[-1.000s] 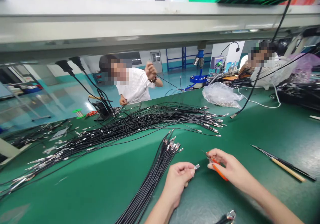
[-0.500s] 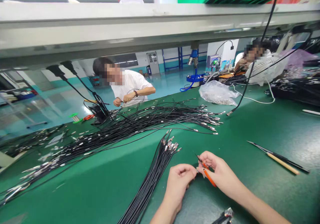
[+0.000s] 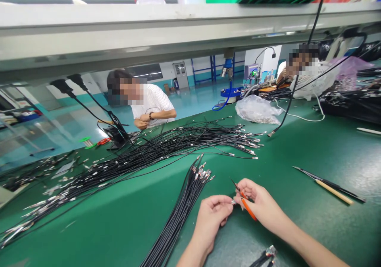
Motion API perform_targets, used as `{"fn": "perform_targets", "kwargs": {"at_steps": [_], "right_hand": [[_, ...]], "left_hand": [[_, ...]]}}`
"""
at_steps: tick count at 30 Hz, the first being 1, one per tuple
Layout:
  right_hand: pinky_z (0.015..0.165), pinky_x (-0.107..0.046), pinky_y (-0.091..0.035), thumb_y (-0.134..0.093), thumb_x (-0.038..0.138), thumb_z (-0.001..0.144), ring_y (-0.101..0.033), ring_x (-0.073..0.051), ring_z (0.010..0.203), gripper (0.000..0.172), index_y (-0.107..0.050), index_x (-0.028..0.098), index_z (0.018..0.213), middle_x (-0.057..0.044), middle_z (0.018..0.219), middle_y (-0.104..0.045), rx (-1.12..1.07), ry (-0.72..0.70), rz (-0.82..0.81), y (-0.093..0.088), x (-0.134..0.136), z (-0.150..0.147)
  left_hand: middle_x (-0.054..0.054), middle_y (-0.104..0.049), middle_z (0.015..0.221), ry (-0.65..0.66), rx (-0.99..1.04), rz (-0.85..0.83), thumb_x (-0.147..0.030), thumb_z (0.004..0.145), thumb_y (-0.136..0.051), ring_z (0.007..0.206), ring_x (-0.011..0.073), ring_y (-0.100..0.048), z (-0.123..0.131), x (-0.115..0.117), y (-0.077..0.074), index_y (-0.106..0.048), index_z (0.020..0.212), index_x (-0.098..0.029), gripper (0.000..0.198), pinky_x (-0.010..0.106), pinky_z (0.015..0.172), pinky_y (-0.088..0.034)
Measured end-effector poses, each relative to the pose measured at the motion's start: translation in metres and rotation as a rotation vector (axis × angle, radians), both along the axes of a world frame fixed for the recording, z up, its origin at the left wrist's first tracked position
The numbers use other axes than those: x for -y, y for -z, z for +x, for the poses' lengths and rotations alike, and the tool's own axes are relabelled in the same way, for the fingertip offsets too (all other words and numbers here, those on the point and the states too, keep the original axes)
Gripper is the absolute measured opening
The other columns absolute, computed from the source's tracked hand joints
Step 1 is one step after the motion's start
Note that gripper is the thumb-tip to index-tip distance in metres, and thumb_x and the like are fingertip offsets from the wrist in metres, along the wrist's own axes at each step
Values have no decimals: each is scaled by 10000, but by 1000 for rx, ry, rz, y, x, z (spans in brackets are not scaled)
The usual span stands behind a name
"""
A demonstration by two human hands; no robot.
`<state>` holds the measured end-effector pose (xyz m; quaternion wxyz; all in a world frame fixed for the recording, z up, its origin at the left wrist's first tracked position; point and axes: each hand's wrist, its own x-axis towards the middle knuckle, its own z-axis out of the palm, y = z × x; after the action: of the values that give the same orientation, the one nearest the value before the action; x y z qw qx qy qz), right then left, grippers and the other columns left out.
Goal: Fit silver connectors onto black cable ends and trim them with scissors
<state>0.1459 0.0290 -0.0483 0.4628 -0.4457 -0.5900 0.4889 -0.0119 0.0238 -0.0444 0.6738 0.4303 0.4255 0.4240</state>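
My left hand (image 3: pixel 212 218) is pinched around a thin black cable, and a small metal terminal (image 3: pixel 233 202) sticks out past its fingertips. My right hand (image 3: pixel 262 205) is shut on orange-handled tweezers (image 3: pixel 248 208), with their dark tips pointing up and away from me. The terminal sits right against my right fingers, and the contact point is partly hidden. Just left of my left hand lies a bundle of black cables with metal terminals (image 3: pixel 181 211). A larger spread of similar cables (image 3: pixel 149 155) lies beyond it on the green bench mat (image 3: pixel 89 227).
Two wood-handled tools (image 3: pixel 333 191) lie to the right, and cable ends (image 3: pixel 264 257) lie by the near edge. A plastic bag of small parts (image 3: pixel 257 110) and a desk fan (image 3: pixel 315 84) stand farther off. A grey shelf rail (image 3: pixel 149 32) crosses overhead. A co-worker (image 3: pixel 149 104) handles a cable across the bench.
My hands have moved closer together, bringing the terminal up against my right fingers and the tweezers. The co-worker's hands have dropped lower, and the view has shifted slightly.
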Motion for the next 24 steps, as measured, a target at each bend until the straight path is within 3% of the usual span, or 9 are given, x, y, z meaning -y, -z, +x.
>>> {"fn": "perform_targets", "kwargs": {"at_steps": [4,8,13,18,24], "right_hand": [[599,-220,-397,-564,207,734,-480,-110,624,123,-445,181,750,40,669,-482,94,-6,37,-3,-2,10],[574,-215,-384,-569,210,744,-454,-113,607,91,-495,188,792,41,666,-484,411,-84,132,-15,-4,35],[640,-248,-408,-578,196,741,-500,-149,709,128,-557,191,868,-20,824,-557,734,-107,289,-27,-3,58],[722,-275,-428,-586,208,757,-527,-181,822,112,-583,184,866,-58,897,-579,835,-143,416,-31,-1,57],[750,-287,-435,-610,169,728,-552,-192,825,124,-620,188,850,-65,894,-605,876,-162,443,-31,-1,55]], "left_hand": [[-15,-525,505,-13,-53,-79,-234,555,-749,423,32,-330,0,0,0,-641,703,-88,235,175,422,-180],[5,-569,502,-47,-117,-81,-235,535,-754,406,32,-345,0,-1,0,-642,663,-90,223,177,419,-194],[-15,-546,454,-68,-96,-80,-218,501,-762,386,35,-342,1,-2,0,-637,621,-100,209,182,407,-190],[-14,-552,450,-68,-118,-88,-215,494,-759,387,38,-349,2,-2,-1,-640,604,-103,197,185,407,-191],[-12,-554,448,-62,-161,-62,-219,493,-755,389,44,-348,3,-2,0,-653,614,-100,198,193,416,-195]]}}
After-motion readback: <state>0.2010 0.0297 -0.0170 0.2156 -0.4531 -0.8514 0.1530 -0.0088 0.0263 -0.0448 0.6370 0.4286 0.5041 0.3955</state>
